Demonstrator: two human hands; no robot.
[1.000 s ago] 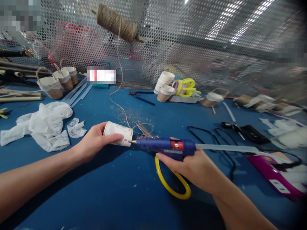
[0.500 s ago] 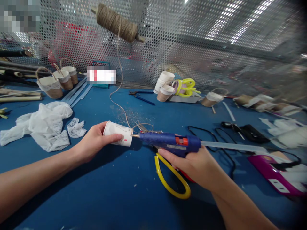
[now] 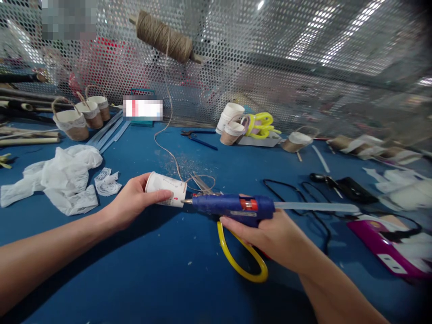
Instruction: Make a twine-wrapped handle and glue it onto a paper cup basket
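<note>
My left hand is closed around a white paper cup tipped on its side, thumb along the printed wall. In my right hand is a blue hot glue gun, with a clear glue stick coming out of its back. The gun's metal nozzle is at the cup's right-hand end, near the lower edge; whether it touches, I cannot tell. A thin twine runs down to that end of the cup. Scissors with a yellow handle lie beneath the gun, their blades mostly hidden.
Above hangs a twine spool before a perforated metal screen. White lace fabric lies left, near several twine-wrapped cups with handles. Pliers and stacked cups stand farther back. A black cord and a purple box are right.
My right hand has shifted the glue gun slightly left and down, its nozzle moving lower along the cup's end. My left hand holds the cup almost unmoved.
</note>
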